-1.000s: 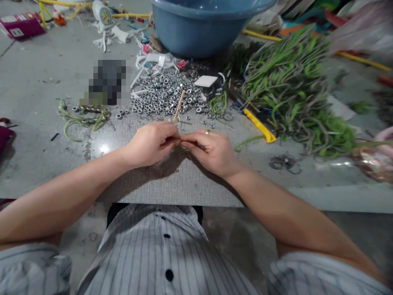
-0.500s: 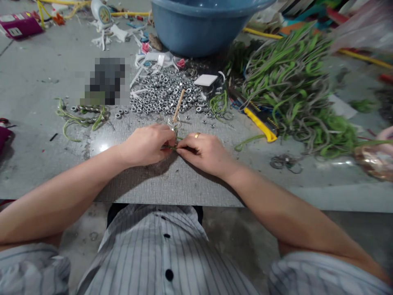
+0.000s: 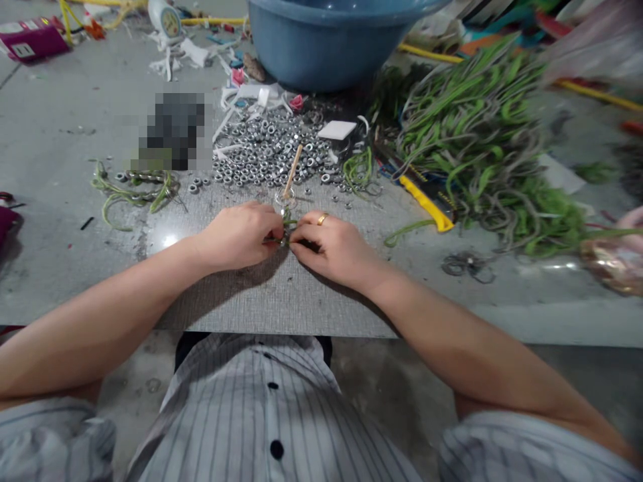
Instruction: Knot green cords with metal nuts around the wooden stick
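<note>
My left hand (image 3: 244, 233) is closed around a green cord (image 3: 288, 221) in front of the nut pile. Facing it, my right hand (image 3: 329, 244), with a ring on one finger, pinches at the same cord, thumb and forefinger nearly together. Small shiny metal bits show between the fingertips, too small to make out. A thin wire coil (image 3: 285, 195) and a wooden stick (image 3: 293, 171) lie just beyond my hands. Behind them spreads a heap of metal nuts (image 3: 266, 150). To the left lies a green cord strung with nuts (image 3: 138, 197).
A blue basin (image 3: 331, 47) stands behind the nuts. A yellow utility knife (image 3: 426, 204) lies right, beside a big heap of green and grey cords (image 3: 472, 140). Dark wire rings (image 3: 468, 266) lie near the front. Another person's hand (image 3: 633, 224) is at the right edge.
My right fingers have shifted slightly right and opened a little from the left hand, showing more green cord between them. The left hand has barely moved.
</note>
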Motion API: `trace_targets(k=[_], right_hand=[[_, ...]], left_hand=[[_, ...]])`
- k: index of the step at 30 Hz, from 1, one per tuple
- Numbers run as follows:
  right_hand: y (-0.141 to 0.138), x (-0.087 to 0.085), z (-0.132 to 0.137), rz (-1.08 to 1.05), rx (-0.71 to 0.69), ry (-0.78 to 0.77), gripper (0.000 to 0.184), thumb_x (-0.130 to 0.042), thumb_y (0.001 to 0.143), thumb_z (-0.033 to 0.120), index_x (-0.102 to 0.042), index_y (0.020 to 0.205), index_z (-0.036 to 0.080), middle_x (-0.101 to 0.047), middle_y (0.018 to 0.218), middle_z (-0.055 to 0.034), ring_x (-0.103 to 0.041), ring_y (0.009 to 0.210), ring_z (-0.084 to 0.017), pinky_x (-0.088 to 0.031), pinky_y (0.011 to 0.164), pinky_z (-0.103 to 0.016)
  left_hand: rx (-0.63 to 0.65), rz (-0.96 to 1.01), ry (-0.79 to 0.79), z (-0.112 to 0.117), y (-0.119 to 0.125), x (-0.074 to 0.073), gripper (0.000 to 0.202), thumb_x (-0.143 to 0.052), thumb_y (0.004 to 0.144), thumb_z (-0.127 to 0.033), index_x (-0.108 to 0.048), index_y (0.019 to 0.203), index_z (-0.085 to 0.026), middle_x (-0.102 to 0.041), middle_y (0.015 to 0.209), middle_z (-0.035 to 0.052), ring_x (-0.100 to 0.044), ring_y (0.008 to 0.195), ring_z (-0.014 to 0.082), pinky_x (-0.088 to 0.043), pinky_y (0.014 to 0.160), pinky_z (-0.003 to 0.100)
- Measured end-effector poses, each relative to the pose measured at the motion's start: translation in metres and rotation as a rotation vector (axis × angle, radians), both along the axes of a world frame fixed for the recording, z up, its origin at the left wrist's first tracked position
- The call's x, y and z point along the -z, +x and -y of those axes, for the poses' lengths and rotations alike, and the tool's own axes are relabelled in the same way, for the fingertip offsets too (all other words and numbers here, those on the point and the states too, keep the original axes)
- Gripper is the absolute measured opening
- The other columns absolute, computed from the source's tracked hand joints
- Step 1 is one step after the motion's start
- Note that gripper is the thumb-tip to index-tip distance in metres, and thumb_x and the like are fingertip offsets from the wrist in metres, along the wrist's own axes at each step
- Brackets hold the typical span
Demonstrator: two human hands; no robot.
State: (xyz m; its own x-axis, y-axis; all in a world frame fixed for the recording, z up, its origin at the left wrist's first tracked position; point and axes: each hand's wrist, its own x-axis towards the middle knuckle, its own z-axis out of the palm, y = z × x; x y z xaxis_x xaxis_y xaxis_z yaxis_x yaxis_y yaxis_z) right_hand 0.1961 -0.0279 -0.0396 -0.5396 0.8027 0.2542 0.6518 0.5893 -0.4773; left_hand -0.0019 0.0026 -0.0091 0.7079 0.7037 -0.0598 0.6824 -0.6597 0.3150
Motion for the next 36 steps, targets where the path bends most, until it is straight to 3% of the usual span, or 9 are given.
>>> trace_targets(k=[11,20,29,36], right_hand=[[0.0000,0.0032,-0.0023,0.035,0.008,0.033,0.020,-0.053,0.089,0.022,-0.071,0.086,0.014,-0.067,0.086,-0.0100,-0.062,0.078,-0.021,-0.046,0.073,-0.033],[0.0020,0.0059,-0.0033,0.000,0.009,0.023,0.018,-0.056,0.090,0.021,-0.074,0.087,0.018,-0.069,0.087,-0.0074,-0.063,0.078,-0.019,-0.045,0.072,-0.033],[0.0015,0.0032,-0.0025,-0.003,-0.003,0.029,0.023,-0.062,0.086,0.027,-0.071,0.101,0.013,-0.070,0.099,-0.0114,-0.066,0.090,-0.025,-0.048,0.079,-0.036],[-0.0012,0.0021,-0.0013,-0.003,0.019,0.001,0.016,-0.056,0.085,0.020,-0.069,0.094,0.019,-0.070,0.096,-0.0084,-0.064,0.089,-0.023,-0.047,0.078,-0.036]], left_hand=[[-0.008,-0.035,0.018,-0.0011,0.0013,0.0021,0.021,-0.053,0.084,-0.021,-0.073,0.090,-0.020,-0.070,0.090,0.0037,-0.063,0.089,0.0196,-0.050,0.078,0.030],[0.012,-0.042,0.142,0.0035,0.0033,0.0059,0.021,-0.051,0.083,-0.021,-0.072,0.080,-0.018,-0.068,0.081,0.0042,-0.062,0.083,0.0195,-0.046,0.065,0.027],[-0.013,0.003,0.093,0.0048,0.0034,0.0061,0.020,-0.050,0.081,-0.022,-0.070,0.080,-0.018,-0.066,0.079,0.0048,-0.061,0.083,0.0195,-0.046,0.065,0.027],[-0.001,0.007,0.095,0.0028,0.0007,0.0042,0.021,-0.050,0.080,-0.021,-0.071,0.081,-0.019,-0.068,0.081,0.0029,-0.063,0.083,0.0179,-0.048,0.068,0.026]])
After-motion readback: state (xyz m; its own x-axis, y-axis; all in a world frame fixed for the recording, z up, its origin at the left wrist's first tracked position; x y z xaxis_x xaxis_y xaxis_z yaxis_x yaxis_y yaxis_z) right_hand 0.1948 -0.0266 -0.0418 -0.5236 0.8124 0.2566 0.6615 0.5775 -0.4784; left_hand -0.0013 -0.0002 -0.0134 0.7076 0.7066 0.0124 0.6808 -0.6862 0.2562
